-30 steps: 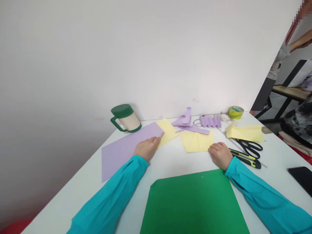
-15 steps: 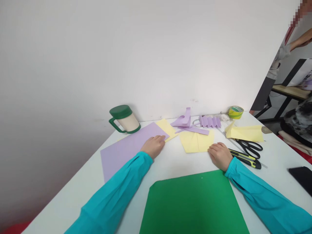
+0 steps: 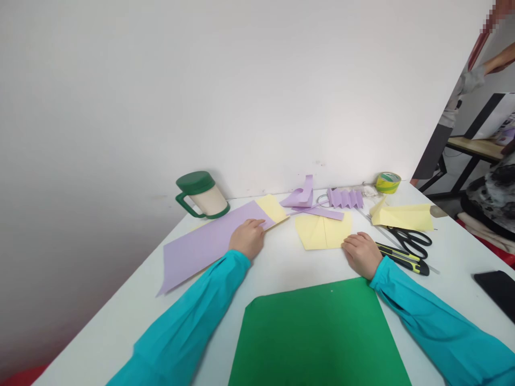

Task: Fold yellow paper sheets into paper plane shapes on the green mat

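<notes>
My left hand (image 3: 247,238) rests on the right end of a large purple paper sheet (image 3: 197,246), fingers closed together over its edge. That sheet lies slanted across the white table (image 3: 287,262), and its near left corner looks slightly raised. Beneath its far end a yellow sheet (image 3: 274,207) sticks out. My right hand (image 3: 362,253) lies knuckles up with curled fingers. Its fingertips touch the near right corner of a creased yellow paper (image 3: 322,230). A big green sheet (image 3: 317,338) lies in front of me between my turquoise sleeves.
A green-lidded mug (image 3: 201,195) stands at the wall. Purple scraps (image 3: 300,196), a pleated purple strip (image 3: 345,198) and a tape roll (image 3: 388,182) lie at the back. Another yellow paper (image 3: 404,217), scissors (image 3: 412,238), a utility knife (image 3: 402,258) and a phone (image 3: 497,287) lie right. Another person (image 3: 472,80) stands far right.
My left hand slid the purple sheet to the right over the yellow sheet, then turned it so it looks narrower and more slanted. My right hand stayed put.
</notes>
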`<state>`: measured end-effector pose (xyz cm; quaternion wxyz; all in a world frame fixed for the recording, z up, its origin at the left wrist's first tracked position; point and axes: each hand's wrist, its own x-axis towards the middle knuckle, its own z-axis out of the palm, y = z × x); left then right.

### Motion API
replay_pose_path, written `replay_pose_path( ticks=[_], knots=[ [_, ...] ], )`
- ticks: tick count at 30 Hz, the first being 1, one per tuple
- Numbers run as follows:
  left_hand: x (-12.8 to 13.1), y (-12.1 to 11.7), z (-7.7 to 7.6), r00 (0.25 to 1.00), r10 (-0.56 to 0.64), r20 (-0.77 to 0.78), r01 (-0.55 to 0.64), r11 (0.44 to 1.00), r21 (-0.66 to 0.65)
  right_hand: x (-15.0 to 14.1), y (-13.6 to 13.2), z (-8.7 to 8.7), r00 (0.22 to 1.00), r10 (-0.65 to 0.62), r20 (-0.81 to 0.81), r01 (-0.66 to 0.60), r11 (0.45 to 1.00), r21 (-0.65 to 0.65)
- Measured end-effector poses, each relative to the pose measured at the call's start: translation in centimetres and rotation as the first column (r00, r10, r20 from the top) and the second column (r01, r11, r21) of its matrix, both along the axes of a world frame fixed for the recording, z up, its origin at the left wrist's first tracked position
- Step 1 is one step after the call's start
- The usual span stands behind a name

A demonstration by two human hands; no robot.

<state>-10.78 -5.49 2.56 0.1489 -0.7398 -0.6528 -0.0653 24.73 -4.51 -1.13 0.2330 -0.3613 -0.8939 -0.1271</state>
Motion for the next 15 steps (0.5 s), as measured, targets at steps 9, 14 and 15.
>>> replay_pose_path(
  ticks=[9, 14, 15],
  knots=[
    [-0.9, -0.9, 0.6, 0.993, 0.008, 0.115, -0.006, 1.000, -0.026, 0.0, 0.0, 0.0, 1.000, -0.014, -0.019, 0.014, 1.000, -0.015],
    [-1.4, -1.5, 0.6, 0.991, -0.001, 0.132, 0.006, 0.999, -0.037, 0.2, 0.6, 0.0, 0.999, -0.040, -0.018, 0.039, 0.999, -0.036],
    [-1.4, -1.6, 0.6, 0.992, -0.005, 0.129, 0.009, 0.999, -0.031, 0.3, 0.8, 0.0, 0.999, -0.044, -0.014, 0.043, 0.998, -0.043]
  ],
)
